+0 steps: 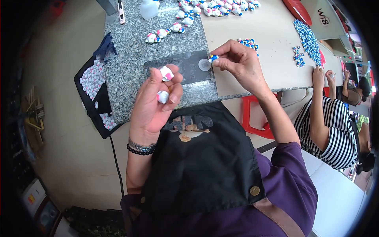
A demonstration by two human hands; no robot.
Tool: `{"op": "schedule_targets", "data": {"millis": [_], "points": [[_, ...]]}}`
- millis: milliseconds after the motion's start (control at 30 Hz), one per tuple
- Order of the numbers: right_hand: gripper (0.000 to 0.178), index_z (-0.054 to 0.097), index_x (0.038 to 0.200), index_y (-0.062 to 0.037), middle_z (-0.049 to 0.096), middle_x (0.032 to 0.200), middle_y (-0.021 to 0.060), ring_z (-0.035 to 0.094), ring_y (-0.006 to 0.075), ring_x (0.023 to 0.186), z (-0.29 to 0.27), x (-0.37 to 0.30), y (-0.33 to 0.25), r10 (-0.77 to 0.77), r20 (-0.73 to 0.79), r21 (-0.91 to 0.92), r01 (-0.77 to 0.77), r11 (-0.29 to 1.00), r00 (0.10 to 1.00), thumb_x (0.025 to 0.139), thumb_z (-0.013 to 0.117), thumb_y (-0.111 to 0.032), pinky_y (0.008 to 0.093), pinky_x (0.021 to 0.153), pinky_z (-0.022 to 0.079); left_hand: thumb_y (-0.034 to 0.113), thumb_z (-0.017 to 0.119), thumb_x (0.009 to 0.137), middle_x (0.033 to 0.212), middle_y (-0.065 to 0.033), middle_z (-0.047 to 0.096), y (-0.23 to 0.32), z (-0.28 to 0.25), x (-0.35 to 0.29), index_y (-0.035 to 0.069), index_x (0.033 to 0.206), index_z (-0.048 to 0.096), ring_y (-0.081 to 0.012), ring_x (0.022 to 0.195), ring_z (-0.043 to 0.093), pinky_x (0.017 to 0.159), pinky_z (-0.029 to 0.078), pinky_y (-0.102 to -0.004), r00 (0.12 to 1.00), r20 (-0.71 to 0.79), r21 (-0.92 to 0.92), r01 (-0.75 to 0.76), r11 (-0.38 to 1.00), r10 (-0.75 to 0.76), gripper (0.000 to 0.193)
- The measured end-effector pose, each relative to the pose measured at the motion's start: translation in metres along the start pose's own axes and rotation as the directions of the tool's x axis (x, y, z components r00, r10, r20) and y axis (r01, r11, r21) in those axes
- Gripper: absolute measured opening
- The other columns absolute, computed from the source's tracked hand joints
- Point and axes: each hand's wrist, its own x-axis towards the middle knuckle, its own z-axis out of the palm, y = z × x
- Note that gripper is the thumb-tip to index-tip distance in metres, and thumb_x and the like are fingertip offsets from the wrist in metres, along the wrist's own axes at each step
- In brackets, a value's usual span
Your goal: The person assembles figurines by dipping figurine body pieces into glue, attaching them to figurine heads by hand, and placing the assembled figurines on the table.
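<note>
My left hand (147, 108) is curled around two small white figurine heads. One head with a pink bow (166, 74) sits between thumb and fingertips; the other white head (162, 96) rests lower, against the fingers. To the right, my right hand (245, 69) pinches a tiny blue, white and yellow figurine body (213, 58) between thumb and index finger. Just beside that piece lies a small round translucent dish (204, 65), on a dark grey mat (179, 63). A cluster of similar blue pieces (251, 42) lies behind my right hand, which partly hides it.
Joined figurines (162, 33) stand in rows at the back of the speckled stone table (126, 71). A white bottle (149, 9) and a cutter knife (121, 12) are there too. Many heads fill a black tray (103, 103) at left. Far right, a person in stripes (329, 126) sits near blue pieces (306, 37).
</note>
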Motion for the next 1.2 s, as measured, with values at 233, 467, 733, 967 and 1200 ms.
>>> {"op": "schedule_targets", "data": {"millis": [233,467,733,967,1200], "points": [[0.012,0.061,0.1,-0.0019,0.062,0.08,0.0025,0.057,0.0074,0.071,-0.005,-0.003,0.009,0.076,-0.039,0.335,-0.059,0.941,0.996,0.09,0.063,-0.007,0.0216,0.065,0.047,0.046,0.046,0.098,0.091,-0.0071,0.061,-0.006,0.01,0.003,-0.002,0.122,0.051,-0.0082,0.06,0.047,0.041,0.029,-0.0183,0.997,0.014,0.013,0.072,0.997,-0.072,0.054],[0.018,0.064,0.108,-0.0008,0.065,0.081,0.0034,0.06,0.0086,0.076,0.001,-0.009,0.003,0.196,0.039,0.525,-0.187,0.83,0.98,0.091,0.06,-0.004,0.0249,0.07,0.049,0.044,0.048,0.098,0.095,-0.0091,0.063,-0.011,0.006,0.0,0.001,0.121,0.051,-0.0079,0.059,0.046,0.041,0.029,-0.018,0.998,0.023,-0.047,0.054,0.997,-0.053,0.049],[0.015,0.069,0.097,-0.0001,0.064,0.083,0.0027,0.06,0.012,0.077,0.003,-0.007,0.004,-0.218,-0.039,-0.279,0.199,0.939,0.975,0.082,0.069,-0.002,0.0272,0.07,0.05,0.035,0.053,0.098,0.105,-0.0156,0.066,-0.01,0.005,-0.006,0.006,0.11,0.056,-0.0094,0.063,0.048,0.044,0.032,-0.0169,0.998,0.025,-0.082,0.053,0.995,-0.051,0.032],[0.014,0.063,0.087,-0.0039,0.06,0.079,0.0092,0.062,0.0242,0.082,0.009,0.001,0.003,-0.464,0.113,-0.596,0.433,0.676,0.879,0.075,0.069,-0.006,0.0352,0.066,0.051,0.031,0.055,0.098,0.103,-0.0121,0.064,-0.013,0.005,-0.014,0.004,0.111,0.057,-0.0103,0.065,0.048,0.048,0.034,-0.0185,1.0,-0.013,-0.085,0.022,0.996,-0.024,0.03],[0.01,0.059,0.081,-0.0037,0.055,0.082,0.0069,0.058,0.0225,0.083,0.013,0.007,-0.007,-0.478,0.318,-0.731,0.533,0.426,0.819,0.072,0.062,-0.001,0.0347,0.065,0.05,0.025,0.055,0.098,0.096,-0.0079,0.062,-0.01,0.004,-0.017,0.003,0.115,0.055,-0.0086,0.065,0.048,0.049,0.033,-0.0184,0.991,-0.107,0.077,-0.071,0.994,0.079,0.028]]}}
